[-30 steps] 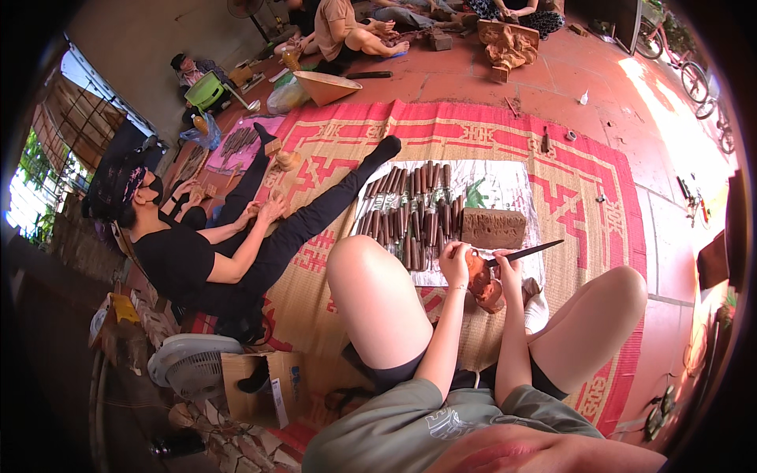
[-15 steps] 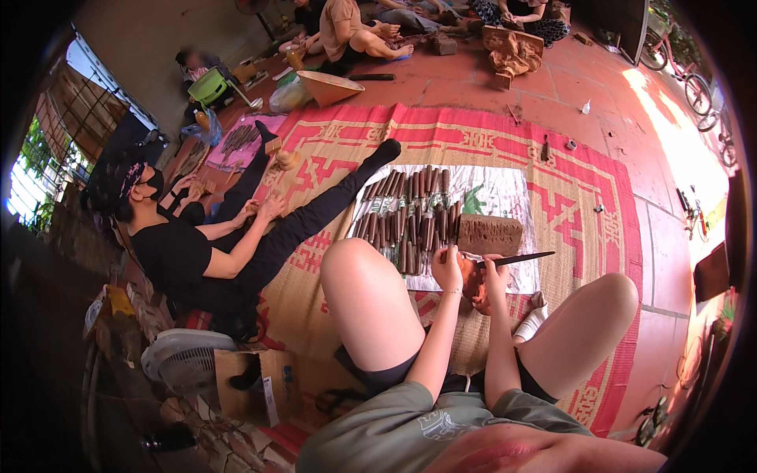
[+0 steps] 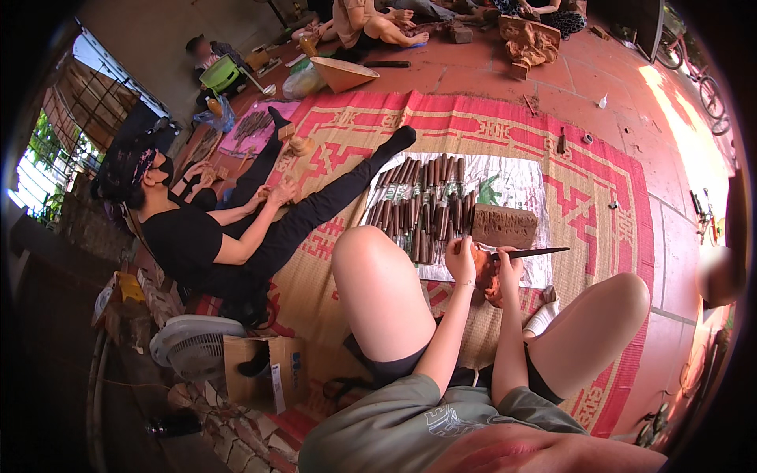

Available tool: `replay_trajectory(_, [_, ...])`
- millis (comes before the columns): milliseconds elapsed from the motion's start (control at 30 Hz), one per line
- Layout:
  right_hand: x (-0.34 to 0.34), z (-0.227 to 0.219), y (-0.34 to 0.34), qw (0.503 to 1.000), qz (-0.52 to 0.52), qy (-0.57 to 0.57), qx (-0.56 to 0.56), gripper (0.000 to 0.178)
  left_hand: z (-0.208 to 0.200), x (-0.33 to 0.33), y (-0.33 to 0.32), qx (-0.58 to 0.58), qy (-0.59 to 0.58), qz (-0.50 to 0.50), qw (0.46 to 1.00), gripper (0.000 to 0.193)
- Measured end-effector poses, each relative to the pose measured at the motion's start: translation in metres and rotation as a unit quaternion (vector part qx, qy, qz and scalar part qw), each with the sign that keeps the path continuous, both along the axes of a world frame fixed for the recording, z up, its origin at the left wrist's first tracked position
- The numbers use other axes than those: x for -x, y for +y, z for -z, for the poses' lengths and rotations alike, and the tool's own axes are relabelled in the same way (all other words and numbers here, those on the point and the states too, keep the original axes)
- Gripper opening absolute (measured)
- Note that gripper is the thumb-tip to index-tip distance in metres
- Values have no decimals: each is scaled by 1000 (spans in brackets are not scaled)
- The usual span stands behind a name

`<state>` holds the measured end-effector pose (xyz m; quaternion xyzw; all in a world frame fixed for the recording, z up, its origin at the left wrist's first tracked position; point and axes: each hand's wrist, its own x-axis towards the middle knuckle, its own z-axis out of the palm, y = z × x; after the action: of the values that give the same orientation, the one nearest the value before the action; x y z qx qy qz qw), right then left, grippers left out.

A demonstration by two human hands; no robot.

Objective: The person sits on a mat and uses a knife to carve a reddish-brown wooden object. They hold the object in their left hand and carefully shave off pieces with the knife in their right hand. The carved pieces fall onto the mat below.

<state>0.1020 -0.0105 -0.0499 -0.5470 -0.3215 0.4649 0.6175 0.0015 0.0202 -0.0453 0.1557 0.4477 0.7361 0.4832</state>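
A reddish-brown carved piece (image 3: 492,288), apparently wood, is low between my knees, partly covered by my hands. Against its left side my left hand (image 3: 460,262) is closed with bent fingers, seemingly gripping its upper edge; the exact contact is hidden. My right hand (image 3: 510,272) is wrapped round a slim dark carving tool (image 3: 544,252), whose long end sticks out to the right. The tool's other end points toward the carved piece, and its tip cannot be made out. Just beyond my hands lies a brown rectangular block (image 3: 505,226) with a rough, pitted face.
Several dark-handled tools (image 3: 426,209) lie in rows on a white sheet (image 3: 516,175) over a red and tan mat (image 3: 599,229). A co-worker in black (image 3: 185,240) sits at left, legs stretched out. A fan (image 3: 193,347) and cardboard box (image 3: 264,370) stand near left.
The whole scene has shifted slightly right and, in its far part, upward, as my head turned. Both hands keep their grips, close together at the carved piece.
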Motion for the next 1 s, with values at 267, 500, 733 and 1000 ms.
replay_trajectory(267, [0, -3, -1, 1000, 1, -1, -9, 9, 0, 3, -3, 10, -4, 32, 999, 14])
replay_trajectory(500, [0, 4, 2, 999, 17, -20, -23, 10, 2, 3, -3, 15, -1, 34, 999, 15])
replay_trajectory(733, [0, -10, -3, 1000, 1, -19, 5, 8, -18, 3, -9, 3, -5, 22, 1000, 15])
replay_trajectory(1000, [1, -10, -3, 1000, -5, -2, -24, 9, -20, 5, -9, 14, 20, 24, 999, 14])
